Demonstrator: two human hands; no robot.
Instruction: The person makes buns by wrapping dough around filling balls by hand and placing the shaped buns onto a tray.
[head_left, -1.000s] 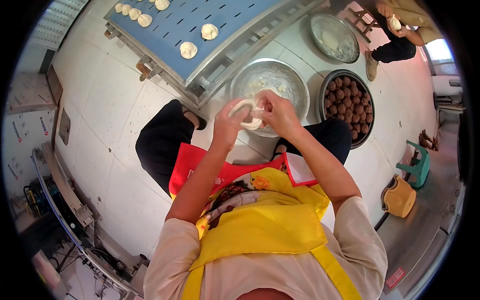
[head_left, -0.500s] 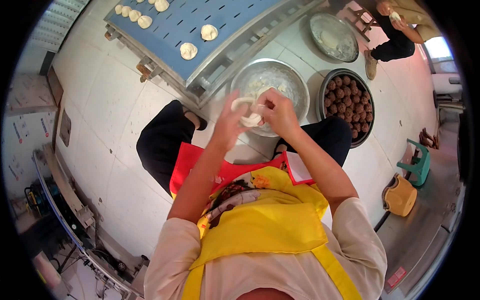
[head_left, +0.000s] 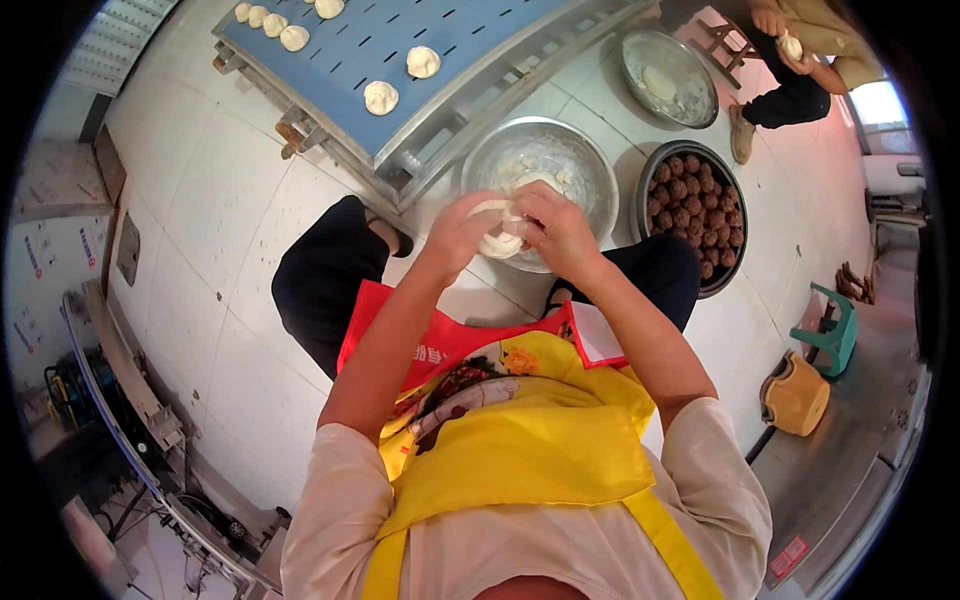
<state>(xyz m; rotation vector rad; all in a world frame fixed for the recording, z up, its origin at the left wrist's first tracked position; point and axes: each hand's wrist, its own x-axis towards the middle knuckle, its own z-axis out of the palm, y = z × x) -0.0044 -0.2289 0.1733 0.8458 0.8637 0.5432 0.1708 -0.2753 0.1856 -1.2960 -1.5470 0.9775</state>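
Note:
Between my two hands is a pale, hollow piece of dough (head_left: 497, 244), held above the near edge of a steel bowl (head_left: 590, 165) streaked with white. My left hand (head_left: 455, 235) curls round its left side. On the right side, the bent fingers of my right hand (head_left: 556, 232) pinch its rim. Whether anything lies inside the dough is hidden by my fingers. To the right of the bowl stands a dark round tub (head_left: 643, 205) full of brown balls (head_left: 700, 200).
A blue slotted surface (head_left: 340, 60) in a metal frame carries several dough balls (head_left: 381, 97). Another steel basin (head_left: 690, 100) stands behind the tub. A person's hands (head_left: 785, 45) hold dough at the upper right. Green (head_left: 838, 330) and yellow stools (head_left: 797, 393) stand right.
My left hand opened partly and blurred half a second ago; now it is wrapped round the dough again. My right hand has stayed at the rim. The co-worker's hands have shifted slightly.

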